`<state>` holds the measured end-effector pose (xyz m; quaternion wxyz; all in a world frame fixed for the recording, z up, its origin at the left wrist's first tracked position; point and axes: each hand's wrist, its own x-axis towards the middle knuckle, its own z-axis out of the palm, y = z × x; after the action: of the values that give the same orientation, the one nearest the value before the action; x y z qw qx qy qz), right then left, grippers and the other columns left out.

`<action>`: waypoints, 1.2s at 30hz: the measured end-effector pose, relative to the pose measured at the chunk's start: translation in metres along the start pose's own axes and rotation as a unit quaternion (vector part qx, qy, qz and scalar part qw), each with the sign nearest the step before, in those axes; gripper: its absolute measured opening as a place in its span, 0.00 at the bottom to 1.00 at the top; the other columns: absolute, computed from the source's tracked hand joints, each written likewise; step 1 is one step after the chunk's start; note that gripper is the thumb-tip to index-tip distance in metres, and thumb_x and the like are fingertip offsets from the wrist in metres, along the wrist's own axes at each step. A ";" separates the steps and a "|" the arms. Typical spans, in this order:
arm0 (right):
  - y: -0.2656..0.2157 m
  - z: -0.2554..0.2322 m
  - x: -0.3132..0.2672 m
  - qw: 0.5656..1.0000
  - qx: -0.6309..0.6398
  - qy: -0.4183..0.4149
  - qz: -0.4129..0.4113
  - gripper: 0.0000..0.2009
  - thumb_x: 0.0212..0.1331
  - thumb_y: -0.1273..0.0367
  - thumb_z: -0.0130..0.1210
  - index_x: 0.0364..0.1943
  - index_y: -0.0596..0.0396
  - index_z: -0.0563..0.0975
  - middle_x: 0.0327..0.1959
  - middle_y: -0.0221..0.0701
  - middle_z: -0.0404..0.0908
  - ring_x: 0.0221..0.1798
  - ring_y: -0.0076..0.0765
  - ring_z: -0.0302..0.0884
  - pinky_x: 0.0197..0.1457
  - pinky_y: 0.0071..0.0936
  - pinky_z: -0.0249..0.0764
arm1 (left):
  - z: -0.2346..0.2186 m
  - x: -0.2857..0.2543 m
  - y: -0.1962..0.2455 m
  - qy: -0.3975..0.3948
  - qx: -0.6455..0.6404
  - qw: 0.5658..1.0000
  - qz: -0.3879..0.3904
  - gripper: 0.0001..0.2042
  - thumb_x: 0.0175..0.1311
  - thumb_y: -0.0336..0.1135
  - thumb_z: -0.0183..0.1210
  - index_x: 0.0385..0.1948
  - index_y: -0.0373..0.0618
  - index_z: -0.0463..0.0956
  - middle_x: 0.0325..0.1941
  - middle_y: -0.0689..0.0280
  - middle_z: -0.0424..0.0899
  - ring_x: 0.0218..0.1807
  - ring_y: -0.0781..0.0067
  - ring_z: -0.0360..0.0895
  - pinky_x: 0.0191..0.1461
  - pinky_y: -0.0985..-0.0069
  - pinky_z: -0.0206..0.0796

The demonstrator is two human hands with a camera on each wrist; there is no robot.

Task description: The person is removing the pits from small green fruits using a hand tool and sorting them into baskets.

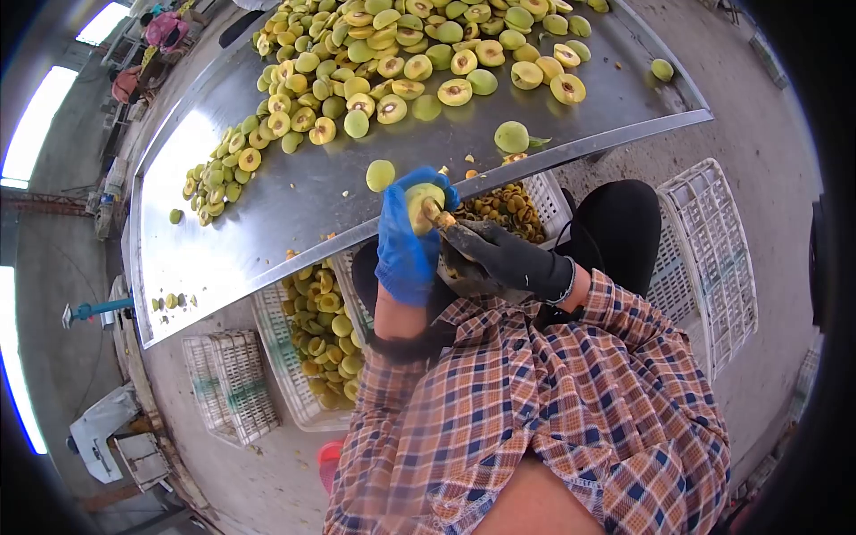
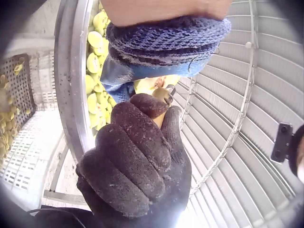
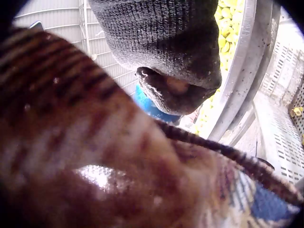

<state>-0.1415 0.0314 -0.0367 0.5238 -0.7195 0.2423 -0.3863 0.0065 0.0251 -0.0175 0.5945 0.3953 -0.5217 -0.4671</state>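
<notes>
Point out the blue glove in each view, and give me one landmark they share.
Head: the blue glove, near the centre, left of the black glove.
Left wrist: blue glove at top centre, above the black glove.
Right wrist: blue glove, a patch left of centre, below the black glove.
Shared: the metal table rim.

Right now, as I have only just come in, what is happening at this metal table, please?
A person sits at the metal table. Their blue-gloved left hand holds a yellow-green fruit, and their black-gloved right hand grips a small tool against it, perhaps to work out the stone. Many fruits, whole and cut open, lie on the table, some cut ones with brown centres. Below the table edge, a white crate holds more yellow-green fruit.
</notes>
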 end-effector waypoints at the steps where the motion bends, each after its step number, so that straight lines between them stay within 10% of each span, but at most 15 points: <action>1: -0.009 -0.003 0.000 0.984 0.130 -0.008 0.121 0.14 0.70 0.61 0.45 0.44 0.59 0.75 0.30 0.27 0.74 0.31 0.19 0.67 0.36 0.19 0.67 | -0.003 0.001 -0.003 -0.001 0.002 1.000 0.000 0.19 0.71 0.47 0.47 0.45 0.37 0.71 0.43 0.58 0.77 0.46 0.67 0.76 0.51 0.74 0.68; 4: -0.011 -0.005 0.000 0.935 0.259 -0.024 0.242 0.17 0.72 0.58 0.41 0.40 0.57 0.76 0.28 0.22 0.72 0.29 0.15 0.64 0.34 0.15 0.63 | -0.008 0.002 -0.008 0.012 0.233 0.968 0.091 0.18 0.72 0.46 0.46 0.45 0.37 0.71 0.41 0.60 0.77 0.43 0.68 0.76 0.49 0.76 0.68; 6: -0.003 -0.002 -0.002 0.933 0.262 -0.033 0.245 0.18 0.72 0.58 0.41 0.39 0.57 0.76 0.28 0.22 0.71 0.29 0.15 0.63 0.35 0.15 0.63 | -0.002 0.001 0.003 0.014 -0.224 0.971 -0.087 0.17 0.72 0.45 0.45 0.47 0.38 0.71 0.42 0.60 0.78 0.43 0.68 0.76 0.49 0.75 0.69; 9: -0.002 -0.002 -0.002 0.980 0.162 -0.048 0.107 0.17 0.70 0.58 0.43 0.42 0.58 0.75 0.26 0.24 0.71 0.27 0.17 0.64 0.32 0.17 0.64 | -0.006 0.005 0.002 0.000 -0.339 0.929 -0.147 0.21 0.72 0.49 0.43 0.45 0.37 0.72 0.41 0.59 0.78 0.43 0.67 0.75 0.49 0.73 0.69; 12: -0.016 -0.012 -0.003 0.949 0.221 -0.094 0.207 0.19 0.70 0.54 0.42 0.38 0.57 0.75 0.22 0.22 0.69 0.21 0.15 0.61 0.25 0.14 0.59 | 0.000 0.007 0.006 0.065 -0.045 0.994 -0.081 0.25 0.72 0.54 0.41 0.38 0.36 0.75 0.36 0.57 0.79 0.38 0.65 0.76 0.45 0.71 0.71; 14: -0.024 -0.013 -0.003 0.777 0.517 -0.119 0.339 0.21 0.70 0.51 0.41 0.36 0.55 0.75 0.18 0.19 0.66 0.18 0.13 0.58 0.21 0.12 0.54 | -0.003 0.009 0.006 0.037 -0.129 0.985 -0.112 0.26 0.71 0.54 0.41 0.34 0.37 0.76 0.33 0.56 0.79 0.35 0.64 0.76 0.42 0.70 0.71; 20: -0.036 -0.010 -0.003 0.797 0.453 -0.160 0.366 0.21 0.70 0.50 0.40 0.37 0.53 0.73 0.17 0.19 0.64 0.16 0.13 0.57 0.18 0.11 0.53 | -0.013 0.020 -0.002 -0.182 -0.318 0.926 -0.092 0.27 0.70 0.57 0.42 0.25 0.38 0.74 0.24 0.54 0.77 0.26 0.60 0.76 0.34 0.68 0.70; 24: -0.016 -0.010 -0.008 0.829 0.440 -0.141 0.316 0.21 0.69 0.51 0.43 0.38 0.56 0.75 0.23 0.21 0.71 0.19 0.12 0.62 0.22 0.11 0.58 | -0.016 0.028 0.007 0.008 -0.159 0.963 -0.217 0.26 0.70 0.55 0.44 0.32 0.38 0.77 0.28 0.56 0.81 0.29 0.63 0.78 0.37 0.69 0.72; 27: 0.022 -0.004 -0.024 0.920 0.298 -0.061 0.249 0.21 0.68 0.52 0.44 0.40 0.57 0.76 0.24 0.22 0.73 0.19 0.14 0.64 0.22 0.13 0.60 | -0.047 0.049 -0.004 0.185 -0.321 0.905 -0.210 0.18 0.69 0.47 0.50 0.33 0.39 0.78 0.27 0.62 0.83 0.27 0.66 0.79 0.36 0.73 0.73; 29: 0.058 -0.005 -0.042 0.975 0.175 0.046 0.130 0.20 0.69 0.54 0.45 0.49 0.57 0.75 0.37 0.28 0.79 0.30 0.19 0.73 0.31 0.13 0.70 | -0.087 0.056 -0.011 0.145 0.116 0.970 -0.156 0.16 0.62 0.44 0.58 0.43 0.41 0.78 0.34 0.59 0.84 0.35 0.67 0.81 0.45 0.73 0.72; 30: 0.056 -0.009 -0.041 0.975 0.175 0.048 0.129 0.20 0.69 0.54 0.45 0.49 0.57 0.75 0.37 0.28 0.79 0.30 0.19 0.73 0.31 0.13 0.70 | -0.098 0.061 -0.015 0.144 0.116 0.970 -0.156 0.16 0.62 0.44 0.58 0.43 0.41 0.78 0.34 0.59 0.84 0.35 0.67 0.81 0.45 0.73 0.72; 32: 0.051 -0.021 -0.037 0.814 0.382 0.047 0.434 0.19 0.69 0.56 0.45 0.50 0.57 0.75 0.36 0.27 0.79 0.32 0.17 0.73 0.35 0.15 0.71 | -0.109 0.075 -0.021 -0.066 0.561 0.815 -0.129 0.22 0.53 0.45 0.62 0.50 0.48 0.76 0.51 0.59 0.80 0.50 0.59 0.78 0.55 0.69 0.69; 33: 0.046 -0.020 -0.037 0.815 0.383 0.048 0.433 0.19 0.69 0.56 0.45 0.50 0.57 0.75 0.36 0.27 0.79 0.32 0.17 0.73 0.35 0.15 0.71 | -0.099 0.078 -0.022 -0.102 0.648 0.749 -0.095 0.27 0.46 0.45 0.65 0.53 0.56 0.74 0.54 0.60 0.78 0.53 0.57 0.77 0.57 0.65 0.68; 36: 0.026 -0.018 -0.027 0.876 0.258 0.015 0.408 0.20 0.68 0.54 0.44 0.46 0.54 0.79 0.26 0.24 0.74 0.17 0.16 0.64 0.18 0.16 0.60 | -0.096 0.092 -0.037 -0.122 0.654 0.740 -0.100 0.29 0.44 0.45 0.67 0.54 0.56 0.73 0.53 0.60 0.79 0.52 0.54 0.77 0.58 0.63 0.67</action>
<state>-0.1703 0.0336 -0.0667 0.7983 -0.3900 0.4140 -0.1981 0.0983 -0.0745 -0.0434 0.0704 0.6764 -0.7245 -0.1123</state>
